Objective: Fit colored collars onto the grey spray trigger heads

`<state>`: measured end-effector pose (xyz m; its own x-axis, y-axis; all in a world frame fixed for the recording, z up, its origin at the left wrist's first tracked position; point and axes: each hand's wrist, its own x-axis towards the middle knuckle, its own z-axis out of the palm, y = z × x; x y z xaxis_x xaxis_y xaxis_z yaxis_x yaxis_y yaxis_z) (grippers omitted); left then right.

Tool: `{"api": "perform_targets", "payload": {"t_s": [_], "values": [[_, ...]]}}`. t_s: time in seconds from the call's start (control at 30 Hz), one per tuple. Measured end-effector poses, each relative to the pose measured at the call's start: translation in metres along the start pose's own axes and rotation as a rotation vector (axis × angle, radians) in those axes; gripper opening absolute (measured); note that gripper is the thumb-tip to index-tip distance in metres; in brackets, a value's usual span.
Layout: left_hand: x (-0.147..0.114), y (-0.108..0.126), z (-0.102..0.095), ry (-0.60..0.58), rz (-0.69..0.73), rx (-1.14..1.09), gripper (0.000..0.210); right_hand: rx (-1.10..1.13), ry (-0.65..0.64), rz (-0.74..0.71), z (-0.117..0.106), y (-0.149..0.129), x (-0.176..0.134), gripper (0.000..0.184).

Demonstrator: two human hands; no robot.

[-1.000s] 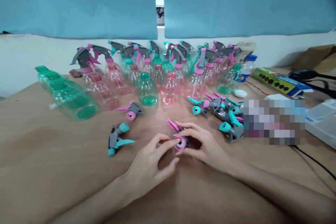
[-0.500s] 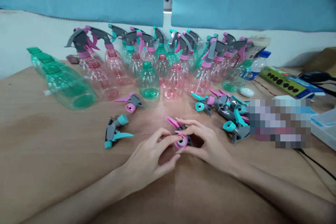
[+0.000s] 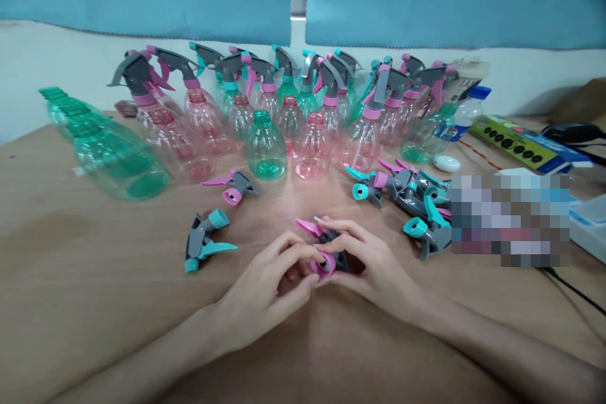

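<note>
A pink-and-grey trigger spray head [image 3: 324, 263] is held low over the table between both hands, its pink collar facing me. My right hand [image 3: 374, 265] grips its grey body from the right, fingers curled over the top and thumb below. With thumb and index finger, my left hand [image 3: 269, 278] pinches the collar's rim from the left; the index fingertip is at the collar's opening. Left of the hands lie a teal-and-grey spray head [image 3: 203, 242] and another pink-and-grey one [image 3: 233, 186].
Behind stand several clear green bottles [image 3: 266, 151] and pink bottles [image 3: 313, 151], many with spray heads fitted. A pile of loose spray heads [image 3: 411, 196] lies to the right. Farther right are a white oval object [image 3: 446, 164], a yellow-green box [image 3: 509, 142] and a blurred-out patch.
My left thumb and index finger have closed in on the pink collar. My right hand keeps its hold on the spray head. The view has shifted slightly.
</note>
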<state>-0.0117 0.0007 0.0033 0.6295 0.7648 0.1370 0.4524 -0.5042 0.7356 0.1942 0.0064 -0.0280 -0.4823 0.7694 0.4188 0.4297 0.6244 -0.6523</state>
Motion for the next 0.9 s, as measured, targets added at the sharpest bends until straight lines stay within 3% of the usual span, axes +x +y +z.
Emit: {"api": "perform_targets", "payload": {"t_s": [0.37, 0.67, 0.9], "values": [[-0.002, -0.011, 0.006, 0.059, 0.09, 0.236, 0.015, -0.068, -0.025, -0.063, 0.002, 0.001, 0.0, 0.025], [0.002, -0.007, 0.007, 0.076, 0.184, 0.399, 0.025, -0.105, -0.019, -0.09, 0.005, 0.001, 0.0, 0.023], [-0.003, -0.011, 0.004, 0.188, 0.179, 0.374, 0.019, 0.012, 0.05, 0.07, -0.002, -0.001, 0.001, 0.026]]}}
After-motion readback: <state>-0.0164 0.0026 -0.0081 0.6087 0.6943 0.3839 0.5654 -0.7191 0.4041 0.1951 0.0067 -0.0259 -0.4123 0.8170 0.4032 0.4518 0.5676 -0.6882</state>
